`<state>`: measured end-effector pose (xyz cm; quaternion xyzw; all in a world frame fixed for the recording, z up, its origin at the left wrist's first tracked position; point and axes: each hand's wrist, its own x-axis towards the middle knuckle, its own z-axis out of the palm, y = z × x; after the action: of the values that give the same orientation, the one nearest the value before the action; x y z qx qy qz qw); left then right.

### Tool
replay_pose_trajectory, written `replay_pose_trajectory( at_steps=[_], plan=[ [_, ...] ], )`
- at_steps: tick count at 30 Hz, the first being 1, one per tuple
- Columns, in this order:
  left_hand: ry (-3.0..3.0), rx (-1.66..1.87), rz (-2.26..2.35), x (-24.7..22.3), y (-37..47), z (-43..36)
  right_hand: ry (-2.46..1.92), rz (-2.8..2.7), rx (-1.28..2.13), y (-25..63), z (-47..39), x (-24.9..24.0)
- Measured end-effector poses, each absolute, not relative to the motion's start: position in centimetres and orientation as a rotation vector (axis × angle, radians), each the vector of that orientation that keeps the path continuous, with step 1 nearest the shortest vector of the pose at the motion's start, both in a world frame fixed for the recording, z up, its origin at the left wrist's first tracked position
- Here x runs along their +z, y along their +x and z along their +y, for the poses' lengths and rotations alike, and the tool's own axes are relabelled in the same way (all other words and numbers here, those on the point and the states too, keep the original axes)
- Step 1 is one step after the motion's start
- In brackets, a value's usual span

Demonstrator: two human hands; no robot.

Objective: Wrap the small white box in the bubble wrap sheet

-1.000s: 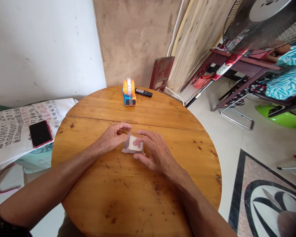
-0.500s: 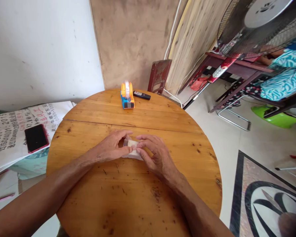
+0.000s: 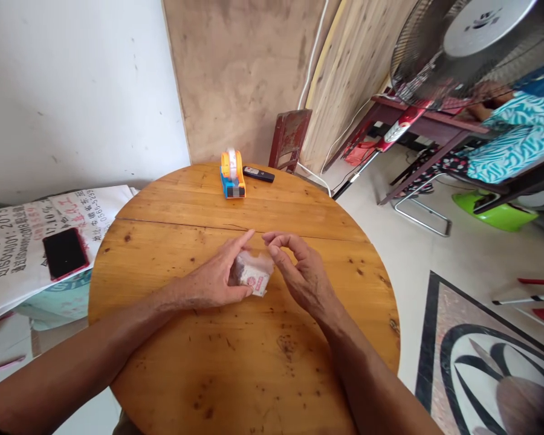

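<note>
Between the thumb and fingers of my left hand (image 3: 220, 272) is a small white packet (image 3: 256, 281) with red print, in clear plastic. Its lower edge is by the thumb, and the left end is partly hidden by the hand. Close to the upper right edge of the plastic, my right hand (image 3: 301, 272) has its thumb and forefinger pinched together. What, if anything, lies in that pinch is too small to make out. Both hands are over the middle of the round wooden table (image 3: 236, 362).
At the table's far edge stand an orange and blue tape dispenser (image 3: 233, 175) and a black remote control (image 3: 259, 174). A phone (image 3: 66, 254) lies on a printed white sack at left. A chair (image 3: 290, 140) is behind; a fan (image 3: 462, 48) and a seated person are at right.
The packet has been turned and tilted so its red print shows. My right hand has moved off it, up and right, into a pinch. The view has shifted slightly.
</note>
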<state>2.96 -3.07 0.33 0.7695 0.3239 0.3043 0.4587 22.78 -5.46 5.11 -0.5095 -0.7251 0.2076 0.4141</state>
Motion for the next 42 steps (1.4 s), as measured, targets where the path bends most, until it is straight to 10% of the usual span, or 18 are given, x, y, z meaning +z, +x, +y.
replay_pose_trajectory(
  at_steps=[31, 42],
  plan=[
    [1.104, 0.865, 0.651, 1.4, 3.7, -1.4, -1.423, -1.505, 0.907, 22.9, 9.3, 3.5],
    [0.967, 0.928, 0.648, 0.5, 3.6, -0.9, -1.610, -1.969, 0.581, 22.0, 0.0, 6.7]
  ],
)
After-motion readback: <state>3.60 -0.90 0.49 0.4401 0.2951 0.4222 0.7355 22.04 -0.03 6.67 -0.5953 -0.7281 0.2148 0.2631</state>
